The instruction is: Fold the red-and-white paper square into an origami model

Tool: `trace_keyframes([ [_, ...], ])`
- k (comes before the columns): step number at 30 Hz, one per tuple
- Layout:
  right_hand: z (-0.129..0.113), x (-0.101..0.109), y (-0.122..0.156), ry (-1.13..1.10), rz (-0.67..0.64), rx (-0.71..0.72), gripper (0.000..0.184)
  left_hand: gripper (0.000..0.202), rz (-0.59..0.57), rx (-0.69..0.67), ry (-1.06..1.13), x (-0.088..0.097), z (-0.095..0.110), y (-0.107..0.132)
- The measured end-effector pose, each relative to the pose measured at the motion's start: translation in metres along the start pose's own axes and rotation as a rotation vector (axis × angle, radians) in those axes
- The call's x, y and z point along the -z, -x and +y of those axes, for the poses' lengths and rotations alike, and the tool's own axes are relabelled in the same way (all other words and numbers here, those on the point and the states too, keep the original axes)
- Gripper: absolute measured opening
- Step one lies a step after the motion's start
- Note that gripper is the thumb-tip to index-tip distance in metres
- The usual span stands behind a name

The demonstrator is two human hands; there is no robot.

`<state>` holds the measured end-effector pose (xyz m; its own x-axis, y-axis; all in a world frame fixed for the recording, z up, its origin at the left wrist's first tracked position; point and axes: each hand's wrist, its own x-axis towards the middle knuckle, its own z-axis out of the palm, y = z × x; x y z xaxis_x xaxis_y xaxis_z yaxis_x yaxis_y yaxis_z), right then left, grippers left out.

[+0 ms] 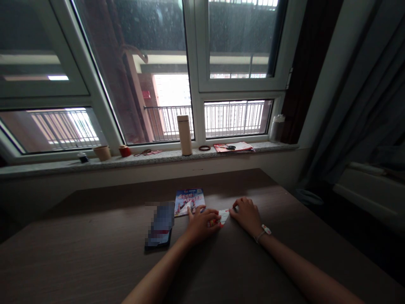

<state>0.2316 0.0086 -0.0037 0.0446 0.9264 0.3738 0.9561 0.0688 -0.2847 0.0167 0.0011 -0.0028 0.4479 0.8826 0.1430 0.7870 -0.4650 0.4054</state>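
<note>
A small folded paper (222,216), white with red print, lies on the dark wooden table (95,253). My left hand (199,223) presses on its left part with fingers bent down over it. My right hand (247,214) rests on its right edge, fingers curled, a bracelet on the wrist. A colourful blue and red leaflet (189,201) lies flat just beyond my left hand. A dark phone (160,228) lies to the left of my left hand.
A stone windowsill (47,165) runs behind the table with a tall beige flask (184,135), a paper cup (102,153), a red cup (124,150), a bangle (204,148), scissors on red papers (234,147) and a white jug (276,128). Dark curtains hang at right.
</note>
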Motion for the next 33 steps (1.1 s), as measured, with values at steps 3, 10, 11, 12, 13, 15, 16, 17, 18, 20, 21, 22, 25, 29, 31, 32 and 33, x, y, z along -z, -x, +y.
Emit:
trace_keyframes([
  [3, 0.002, 0.000, -0.003, -0.008, -0.008, -0.024, 0.015, 0.029, 0.006, 0.001, 0.006, -0.001, -0.001, 0.000],
  [10, 0.005, -0.002, -0.007, -0.023, -0.013, -0.044, 0.013, 0.027, 0.006, 0.014, 0.018, -0.001, 0.000, 0.000],
  [11, 0.005, -0.002, -0.007, -0.023, -0.013, -0.046, 0.013, 0.026, 0.006, 0.014, 0.020, -0.001, 0.000, 0.000],
  [12, 0.004, -0.001, -0.007, -0.024, -0.012, -0.048, 0.013, 0.026, 0.005, 0.012, 0.023, 0.000, 0.000, 0.000],
  [13, 0.005, -0.001, -0.007, -0.029, -0.010, -0.047, 0.013, 0.026, 0.004, 0.011, 0.027, 0.000, 0.001, 0.000],
  [15, 0.006, -0.002, -0.007, -0.047, -0.001, -0.038, 0.013, 0.026, 0.004, 0.011, 0.035, 0.000, 0.001, 0.000],
  [16, 0.007, -0.003, -0.007, -0.064, 0.000, -0.031, 0.013, 0.026, 0.004, 0.012, 0.036, 0.000, 0.001, 0.001],
  [17, 0.008, -0.004, -0.007, -0.088, -0.003, -0.029, 0.014, 0.026, 0.005, 0.013, 0.035, 0.000, 0.000, 0.001],
  [18, 0.010, -0.005, -0.007, -0.116, -0.009, -0.031, 0.014, 0.026, 0.008, 0.014, 0.036, 0.000, 0.000, 0.001],
  [20, 0.015, -0.008, -0.008, -0.180, -0.013, -0.035, 0.014, 0.026, 0.015, 0.010, 0.039, 0.000, 0.000, 0.001],
  [21, 0.017, -0.009, -0.008, -0.215, -0.010, -0.018, 0.014, 0.025, 0.019, 0.007, 0.040, 0.000, 0.000, 0.002],
  [22, 0.018, -0.010, -0.008, -0.252, -0.008, 0.014, 0.014, 0.025, 0.023, 0.006, 0.038, -0.001, -0.001, 0.002],
  [25, 0.020, -0.011, -0.007, -0.305, -0.011, 0.127, 0.015, 0.025, 0.032, 0.009, 0.017, -0.001, 0.000, 0.002],
  [29, 0.015, -0.009, -0.004, -0.235, 0.000, 0.195, 0.016, 0.025, 0.038, 0.013, 0.012, -0.002, 0.000, 0.001],
  [31, 0.012, -0.008, -0.002, -0.193, 0.003, 0.186, 0.015, 0.025, 0.037, 0.012, 0.015, -0.002, 0.000, 0.001],
  [32, 0.011, -0.007, -0.002, -0.179, 0.002, 0.175, 0.015, 0.026, 0.037, 0.010, 0.017, -0.002, 0.000, 0.001],
  [33, 0.010, -0.007, -0.002, -0.167, -0.003, 0.162, 0.014, 0.026, 0.038, 0.009, 0.022, -0.002, 0.000, 0.001],
])
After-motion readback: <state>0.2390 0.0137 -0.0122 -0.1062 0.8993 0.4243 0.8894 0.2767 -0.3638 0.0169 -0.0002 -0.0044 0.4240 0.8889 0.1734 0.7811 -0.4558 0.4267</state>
